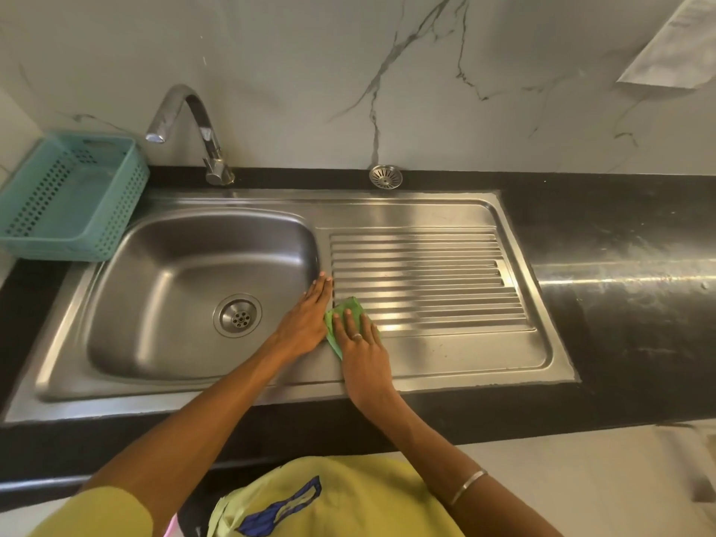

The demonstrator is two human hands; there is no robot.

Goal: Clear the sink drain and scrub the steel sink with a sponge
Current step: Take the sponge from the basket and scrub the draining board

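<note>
The steel sink (193, 265) has a bowl on the left with a round drain (237, 315) and a ribbed drainboard (426, 277) on the right. A green sponge (350, 308) lies flat at the drainboard's near left corner. My right hand (364, 354) presses on it with straight fingers. My left hand (308, 317) rests flat on the steel strip between bowl and drainboard, its fingertips at the bowl's rim, right beside the sponge. A loose steel drain strainer (385, 176) sits on the black counter behind the drainboard.
A curved chrome tap (193, 122) rises behind the bowl. A teal perforated basket (69, 195) stands at the sink's left edge. Black stone counter (620, 265) stretches to the right, and a marble wall (348, 71) lies behind.
</note>
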